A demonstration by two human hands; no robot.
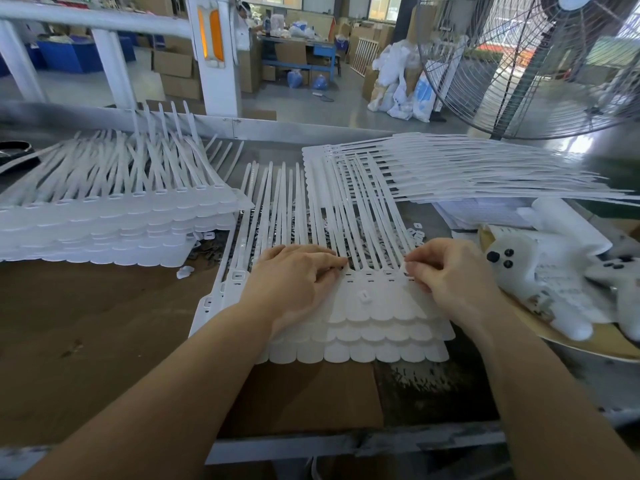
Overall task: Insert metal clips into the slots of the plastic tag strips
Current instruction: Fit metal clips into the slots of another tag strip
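At the near desk edge, both hands work one row of tag slots.

Left hand (298,275) lies curled on the top tag strip (374,303), fingertips at its slot row; whether it pinches a clip I cannot tell. Right hand (446,271) pinches the strip's edge at 3 o'clock. A small loose clip (364,295) rests between them, slightly nearer the left. The slot row runs 9 to 3; tails point to 12. Stacked strips (114,216) lie at 10, more (485,171) at 1.
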